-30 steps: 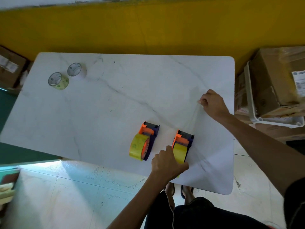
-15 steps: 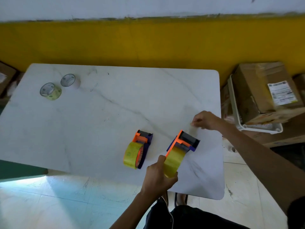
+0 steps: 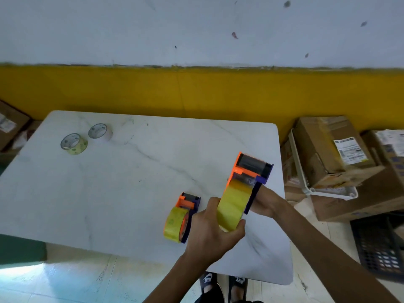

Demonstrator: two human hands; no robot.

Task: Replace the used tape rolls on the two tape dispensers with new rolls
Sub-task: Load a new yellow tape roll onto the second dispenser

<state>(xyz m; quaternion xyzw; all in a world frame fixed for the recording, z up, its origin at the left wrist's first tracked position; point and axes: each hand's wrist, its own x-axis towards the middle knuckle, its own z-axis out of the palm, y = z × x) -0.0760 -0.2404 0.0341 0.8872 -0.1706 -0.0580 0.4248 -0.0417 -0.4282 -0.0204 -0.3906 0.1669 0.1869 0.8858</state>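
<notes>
An orange and purple tape dispenser (image 3: 251, 171) is lifted above the white marble table (image 3: 122, 186), its yellow tape roll (image 3: 232, 204) facing me. My left hand (image 3: 209, 232) grips the roll from the left and below. My right hand (image 3: 265, 202) holds the dispenser's purple side from behind, partly hidden by it. A second dispenser (image 3: 189, 202) with its own yellow roll (image 3: 175, 223) lies on the table just left of my left hand. Two other tape rolls, a greenish one (image 3: 74, 143) and a pale one (image 3: 100, 132), sit at the far left of the table.
Cardboard boxes (image 3: 332, 149) and a white plastic tray (image 3: 306, 182) stand right of the table. A black crate (image 3: 380, 243) sits on the floor at the right. Another box (image 3: 9, 123) is at the far left. A yellow and white wall rises behind the table.
The right dispenser has been raised off the table and tilted up. My right hand moved from the pulled tape end to the dispenser's side. The camera tilted upward.
</notes>
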